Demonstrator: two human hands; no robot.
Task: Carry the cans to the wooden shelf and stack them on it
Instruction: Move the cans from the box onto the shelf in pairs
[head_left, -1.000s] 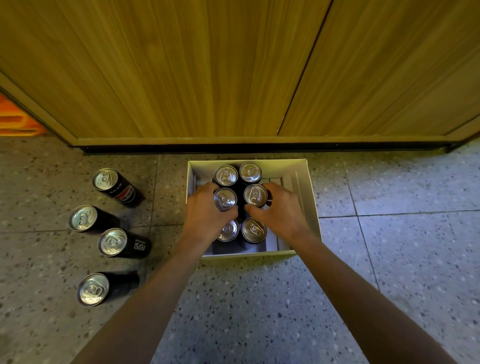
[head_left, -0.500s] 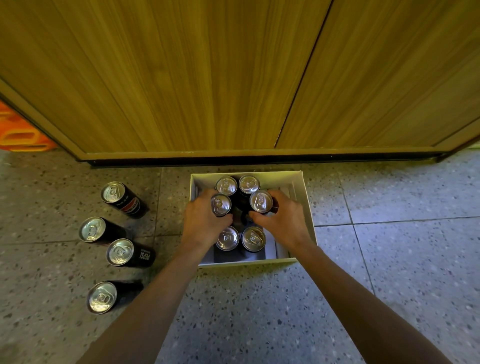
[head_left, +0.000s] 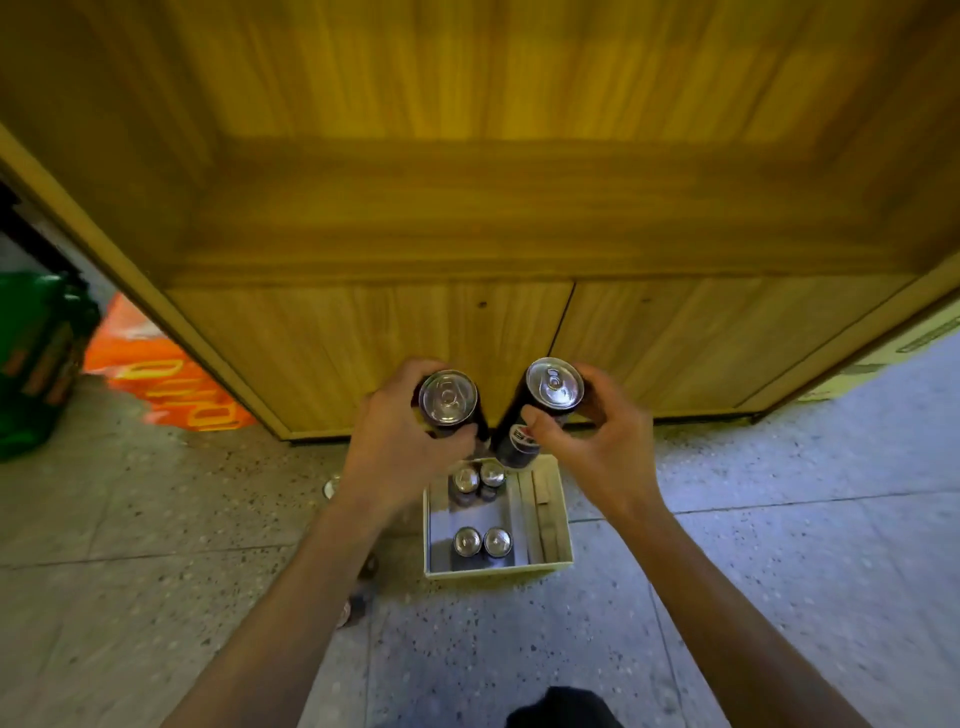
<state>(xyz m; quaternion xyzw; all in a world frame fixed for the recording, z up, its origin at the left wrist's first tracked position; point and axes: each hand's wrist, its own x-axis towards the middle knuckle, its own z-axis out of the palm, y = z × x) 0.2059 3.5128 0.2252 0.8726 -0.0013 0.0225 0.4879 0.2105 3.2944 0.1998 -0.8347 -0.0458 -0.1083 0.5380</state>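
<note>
I am holding two dark cans up in front of me, one in each hand, both raised over the box and in front of the cabinet doors. The left can (head_left: 448, 399) is sitting upright in my left hand (head_left: 400, 452), its silver top facing up at me, and my fingers (head_left: 457, 432) are wrapping round its body just under the rim, closed tight on it. The right can (head_left: 540, 410) is tilting, its top leaning away to the right and its base angling down toward the box; my right hand (head_left: 597, 441) is gripping it, thumb pressing across the side above the printed logo and the other fingers curling behind. The two cans are close together but not touching at their tops.

Below them the white cardboard box (head_left: 556, 519) is sitting on the floor with four cans still standing in it: one pair (head_left: 478, 478) at the far end and another pair (head_left: 483, 541) at the near end, with bare box bottom between them. My left forearm is covering most of the loose cans (head_left: 358, 608) on the floor to the left of the box, so I cannot tell how many are lying there.

The speckled floor (head_left: 156, 519) is running up to the wooden shelf unit (head_left: 467, 208), whose open ledge is above the closed doors. Off to the left an orange bag (head_left: 166, 384) and something green (head_left: 36, 358) are blurring at the edge.
</note>
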